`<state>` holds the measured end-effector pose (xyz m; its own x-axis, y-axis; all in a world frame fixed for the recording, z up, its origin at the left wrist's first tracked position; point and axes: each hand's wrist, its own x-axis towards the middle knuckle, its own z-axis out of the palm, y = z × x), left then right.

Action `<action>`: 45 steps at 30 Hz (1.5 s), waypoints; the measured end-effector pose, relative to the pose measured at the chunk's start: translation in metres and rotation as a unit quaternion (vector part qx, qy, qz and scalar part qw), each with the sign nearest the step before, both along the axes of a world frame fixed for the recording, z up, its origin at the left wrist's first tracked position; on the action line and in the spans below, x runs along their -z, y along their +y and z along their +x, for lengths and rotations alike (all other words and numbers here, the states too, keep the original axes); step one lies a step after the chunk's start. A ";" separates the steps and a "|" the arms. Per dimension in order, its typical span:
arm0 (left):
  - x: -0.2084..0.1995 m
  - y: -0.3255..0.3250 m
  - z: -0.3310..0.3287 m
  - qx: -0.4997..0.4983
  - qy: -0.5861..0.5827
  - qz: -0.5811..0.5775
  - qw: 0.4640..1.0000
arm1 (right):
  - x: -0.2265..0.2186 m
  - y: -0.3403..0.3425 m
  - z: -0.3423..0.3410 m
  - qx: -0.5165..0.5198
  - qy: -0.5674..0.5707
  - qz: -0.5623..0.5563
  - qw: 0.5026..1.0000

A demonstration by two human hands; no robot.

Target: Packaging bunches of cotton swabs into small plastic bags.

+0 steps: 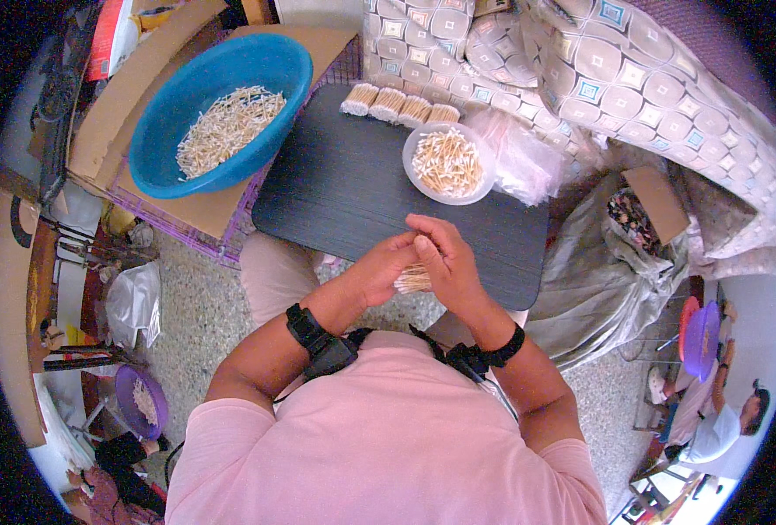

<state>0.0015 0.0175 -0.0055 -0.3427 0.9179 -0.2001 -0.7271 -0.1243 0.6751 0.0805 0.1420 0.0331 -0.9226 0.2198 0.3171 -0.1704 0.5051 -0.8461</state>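
Note:
Between my two hands, over the near edge of a dark table (344,175), is a bundle of cotton swabs (413,279) with its white tips showing below the palms. My left hand (388,267) wraps the bundle from one side. Closed round the other side is my right hand (445,258), its fingers meeting the left ones on top. Just beyond my hands stands a white translucent bowl (412,186) of loose cotton swabs. Several packed swab bundles (388,105) lie in a row along the table's far edge.
A large blue basin (156,175) of loose swabs rests on cardboard at the left. Clear plastic bags (524,162) lie right of the bowl. Grey cloth (572,271) drapes at the right. Two other people sit farther off, one near a purple basin (130,389), the other (712,429) at lower right.

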 end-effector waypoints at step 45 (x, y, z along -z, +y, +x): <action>-0.015 -0.001 -0.022 -0.104 0.025 0.131 0.986 | -0.015 0.018 0.000 0.001 -0.077 -0.150 0.986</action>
<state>-0.0205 0.0166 0.0091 -0.5330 0.8443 0.0558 -0.6335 -0.4419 0.6351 0.0800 0.1603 0.0477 -0.9543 0.2839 0.0930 -0.0271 0.2278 -0.9733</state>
